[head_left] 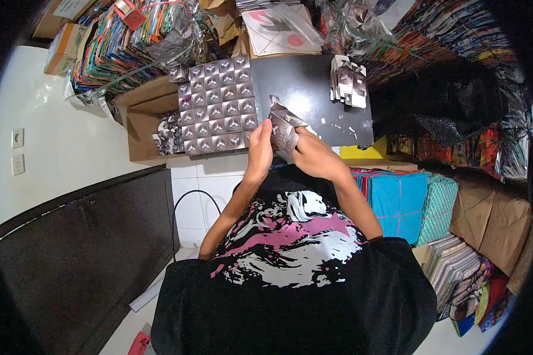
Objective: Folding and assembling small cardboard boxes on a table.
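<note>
Between my two hands, above the front edge of a black table (299, 74), is a small dark grey printed carton (284, 131) with its upper flaps sticking out. My left hand (259, 155) grips the carton's left side, thumb pointing up along it. My right hand (315, 155) is closed on its right side, and some of those fingertips are hidden by the cardboard. Just left of the carton, several matching small boxes (218, 111) stand in tight rows. A pile of flat, unfolded cartons (348, 81) lies at the table's far right.
Left of the rows stands a brown cardboard box (139, 133) with more small cartons inside. Stacks of wrapped packs (130, 44) crowd the back. White paper scraps (337, 125) lie on the table. Blue bundles (400, 201) stand right of me, a dark cabinet (83, 254) left.
</note>
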`<state>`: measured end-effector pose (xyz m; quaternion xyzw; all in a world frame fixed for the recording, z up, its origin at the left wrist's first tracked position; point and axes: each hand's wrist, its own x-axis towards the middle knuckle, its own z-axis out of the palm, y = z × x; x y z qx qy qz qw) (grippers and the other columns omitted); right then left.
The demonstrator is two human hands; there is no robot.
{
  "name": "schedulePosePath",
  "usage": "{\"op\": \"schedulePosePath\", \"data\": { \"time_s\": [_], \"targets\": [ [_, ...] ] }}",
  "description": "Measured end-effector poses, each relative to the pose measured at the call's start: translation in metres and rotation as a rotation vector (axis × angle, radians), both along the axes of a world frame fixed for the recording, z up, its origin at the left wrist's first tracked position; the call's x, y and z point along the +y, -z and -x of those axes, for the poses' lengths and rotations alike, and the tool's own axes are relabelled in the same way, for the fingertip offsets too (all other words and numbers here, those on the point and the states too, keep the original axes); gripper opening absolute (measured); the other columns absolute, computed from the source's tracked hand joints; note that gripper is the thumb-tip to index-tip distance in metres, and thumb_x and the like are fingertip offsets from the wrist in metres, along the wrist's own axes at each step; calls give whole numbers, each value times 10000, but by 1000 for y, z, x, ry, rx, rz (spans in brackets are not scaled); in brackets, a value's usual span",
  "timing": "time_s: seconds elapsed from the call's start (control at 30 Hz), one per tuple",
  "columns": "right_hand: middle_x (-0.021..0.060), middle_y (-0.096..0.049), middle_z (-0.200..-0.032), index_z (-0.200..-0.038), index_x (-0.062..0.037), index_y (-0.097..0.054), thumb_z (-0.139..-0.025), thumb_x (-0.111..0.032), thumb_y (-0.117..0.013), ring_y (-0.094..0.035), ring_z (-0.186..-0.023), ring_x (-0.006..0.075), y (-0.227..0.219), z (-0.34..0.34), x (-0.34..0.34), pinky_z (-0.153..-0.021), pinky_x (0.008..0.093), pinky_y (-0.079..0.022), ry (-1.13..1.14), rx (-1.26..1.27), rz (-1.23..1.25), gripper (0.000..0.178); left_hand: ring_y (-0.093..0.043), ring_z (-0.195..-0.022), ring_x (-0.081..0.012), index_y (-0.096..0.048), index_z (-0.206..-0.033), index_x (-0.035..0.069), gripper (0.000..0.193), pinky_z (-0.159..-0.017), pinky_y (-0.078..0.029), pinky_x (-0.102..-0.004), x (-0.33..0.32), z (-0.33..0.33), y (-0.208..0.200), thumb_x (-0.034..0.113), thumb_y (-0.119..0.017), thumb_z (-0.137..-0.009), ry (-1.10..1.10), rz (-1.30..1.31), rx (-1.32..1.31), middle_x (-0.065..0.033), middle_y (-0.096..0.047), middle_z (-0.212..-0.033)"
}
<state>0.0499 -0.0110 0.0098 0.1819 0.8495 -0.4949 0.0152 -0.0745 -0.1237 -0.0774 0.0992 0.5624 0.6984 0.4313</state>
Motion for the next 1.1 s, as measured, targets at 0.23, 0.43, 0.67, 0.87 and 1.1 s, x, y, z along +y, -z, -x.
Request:
{"op": "schedulePosePath", "data": {
  "time_s": [0.23,0.43,0.67,0.87,1.1],
  "targets": [
    [318,-594,-1300,-1364,12,-572,-923,20,-484,-544,-1238,513,19,-3,-3,-1087,507,-429,0,58,88,450,-578,-920,-68,-702,-1156,-45,472,-848,-480,-255,-3,1,-4,357,-455,-1158,53,-41,51,-3,-689,-1035],
    [332,-554,-1380,-1379,5,-563,-915,35,-468,-514,-1299,522,13,-2,-7,-1109,507,-418,72,110,70,475,-580,-950,-70,-697,-1199,-58,491,-861,-478,-253,1,-3,-19,367,-454,-1159,22,-80,-4,-4,-694,-1061],
    [307,-673,-1146,-1309,3,-569,-957,-29,-495,-640,-1098,503,10,-4,0,-966,514,-498,55,35,108,361,-644,-930,-84,-678,-1209,0,463,-783,-546,-260,-1,-1,-8,413,-482,-1140,-15,-25,61,-31,-693,-1089],
    [242,-710,-988,-1171,12,-658,-1013,-112,-562,-662,-927,363,-16,1,9,-843,434,-531,13,-50,132,223,-623,-886,-67,-721,-1136,18,453,-798,-501,-235,-3,4,-3,419,-511,-1130,-48,-3,-78,17,-700,-979],
    [99,-760,-1170,-1214,44,-724,-1076,-132,-595,-706,-1106,174,-50,-19,33,-1004,330,-551,375,276,496,258,-725,-1112,-197,-617,-1387,70,577,-943,-618,-353,-14,20,-2,541,-432,-1110,86,-171,-631,-79,-723,-1269]
  ]
}}
